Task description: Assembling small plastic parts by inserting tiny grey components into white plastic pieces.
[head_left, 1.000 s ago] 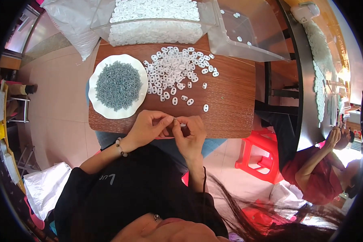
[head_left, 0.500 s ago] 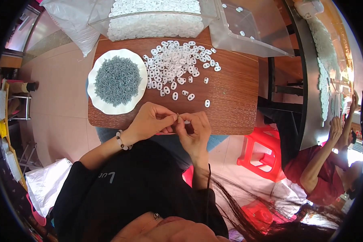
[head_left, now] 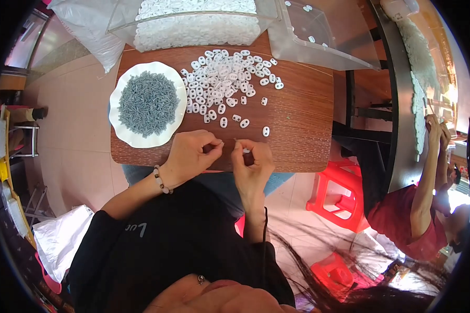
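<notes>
My left hand (head_left: 194, 154) is closed in a pinch above the table's near edge. Whatever its fingertips hold is too small to make out. Just to its right, apart from it, my right hand (head_left: 254, 163) is also closed, thumb against forefinger. A white plastic piece (head_left: 246, 151) shows within its curled fingers, and a tiny dark tip sticks up at the fingertips. Beyond the hands lies a loose heap of white two-hole plastic pieces (head_left: 219, 78), with several strays nearer me. At the left, a white scalloped plate (head_left: 119, 121) holds a pile of small grey rod-shaped pieces (head_left: 149, 104).
A clear bin (head_left: 193, 18) full of white pieces stands at the table's (head_left: 297, 115) far edge. Beside it is another translucent bin (head_left: 324, 55) with a few pieces. A red stool (head_left: 339, 198) and a co-worker in a red shirt (head_left: 407, 224) are at the right.
My hands have drawn apart; their fingertips met before, and now a gap lies between them. The co-worker's hands have moved farther along the neighbouring table.
</notes>
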`<state>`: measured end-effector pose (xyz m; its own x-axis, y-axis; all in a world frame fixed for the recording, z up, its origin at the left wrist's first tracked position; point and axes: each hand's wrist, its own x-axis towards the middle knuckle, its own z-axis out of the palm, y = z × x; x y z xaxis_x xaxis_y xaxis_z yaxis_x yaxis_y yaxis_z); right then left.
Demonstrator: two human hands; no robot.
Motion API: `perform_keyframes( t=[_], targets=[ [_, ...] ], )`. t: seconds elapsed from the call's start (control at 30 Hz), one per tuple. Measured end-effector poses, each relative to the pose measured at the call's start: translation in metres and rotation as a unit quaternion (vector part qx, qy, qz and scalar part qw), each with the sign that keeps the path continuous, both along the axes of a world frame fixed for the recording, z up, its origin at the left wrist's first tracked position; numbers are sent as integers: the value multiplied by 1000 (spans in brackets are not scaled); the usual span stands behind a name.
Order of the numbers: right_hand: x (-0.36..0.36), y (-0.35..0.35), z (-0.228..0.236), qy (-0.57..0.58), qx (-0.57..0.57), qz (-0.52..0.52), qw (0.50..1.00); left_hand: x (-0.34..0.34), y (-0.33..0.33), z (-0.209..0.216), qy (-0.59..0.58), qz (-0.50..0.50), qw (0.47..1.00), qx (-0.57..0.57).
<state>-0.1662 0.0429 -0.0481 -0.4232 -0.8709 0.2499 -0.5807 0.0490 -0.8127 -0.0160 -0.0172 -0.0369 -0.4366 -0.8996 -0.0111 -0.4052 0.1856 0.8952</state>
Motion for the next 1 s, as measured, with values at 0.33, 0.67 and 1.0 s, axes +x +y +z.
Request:
perform_keyframes(
  t=[0.33, 0.67, 1.0],
  targets=[
    [-11, -5, -11, 100, 36, -5, 994, 0, 2, -2, 34, 0, 999, 29],
    [-25, 14, 7, -34, -12, -5, 999, 1, 4, 11, 85, -57, 978, 184],
    [-6, 25, 12, -479, 110, 28, 870, 6, -3, 29, 123, -142, 925, 330]
  ],
)
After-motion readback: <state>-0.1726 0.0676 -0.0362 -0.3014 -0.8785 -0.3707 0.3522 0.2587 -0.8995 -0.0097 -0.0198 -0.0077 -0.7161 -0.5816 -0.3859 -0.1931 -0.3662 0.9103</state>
